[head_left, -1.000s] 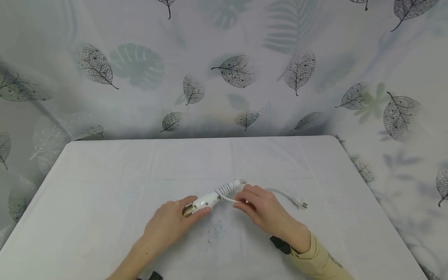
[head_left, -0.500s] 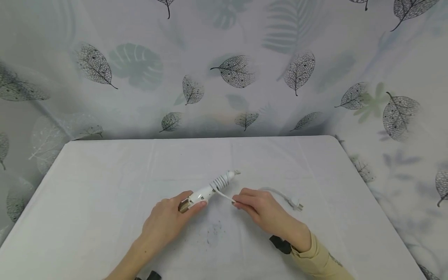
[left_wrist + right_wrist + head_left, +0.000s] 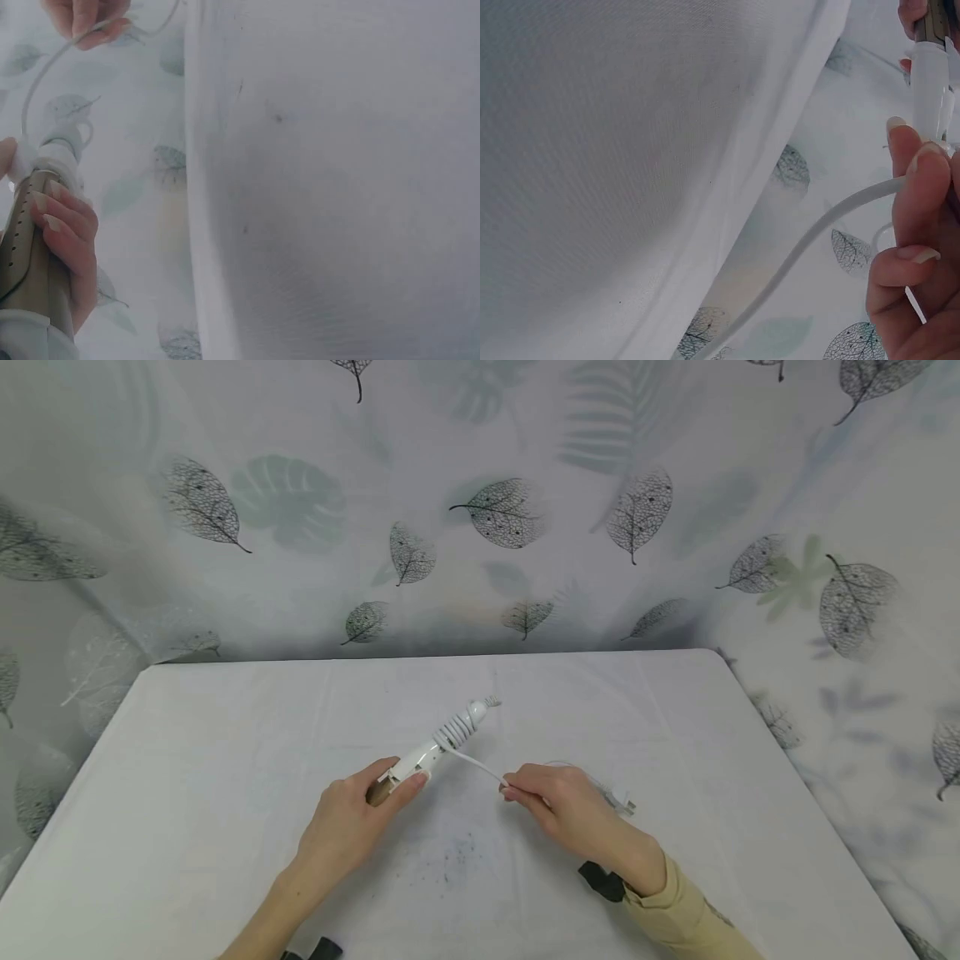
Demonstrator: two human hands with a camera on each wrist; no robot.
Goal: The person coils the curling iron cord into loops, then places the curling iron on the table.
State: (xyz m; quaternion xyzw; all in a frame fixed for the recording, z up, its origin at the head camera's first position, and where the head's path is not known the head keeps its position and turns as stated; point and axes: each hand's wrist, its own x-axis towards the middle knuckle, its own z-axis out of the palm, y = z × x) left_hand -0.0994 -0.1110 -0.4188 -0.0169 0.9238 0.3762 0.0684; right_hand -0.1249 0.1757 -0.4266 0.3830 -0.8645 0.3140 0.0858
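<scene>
My left hand (image 3: pixel 341 822) grips a curling iron (image 3: pixel 411 765) by its gold barrel, which has a row of small holes in the left wrist view (image 3: pixel 16 232). The white handle points away to the upper right, with its white cord (image 3: pixel 478 764) coiled round the handle's far part. From the coil, one stretch of cord runs to my right hand (image 3: pixel 573 806), whose thumb and fingers pinch it. Beyond that hand the cord ends in a plug (image 3: pixel 628 807), partly hidden behind the hand. In the right wrist view the cord (image 3: pixel 802 244) passes between the fingers.
A white cloth covers the table (image 3: pixel 247 735). Small dark specks (image 3: pixel 459 858) mark it between the hands. A leaf-patterned curtain (image 3: pixel 480 568) stands along the back and sides. Black straps (image 3: pixel 602 882) sit at the wrists.
My left hand has swung the curling iron up and to the left. The cord between coil and right hand has grown longer. The plug has drawn left, closer to the right hand.
</scene>
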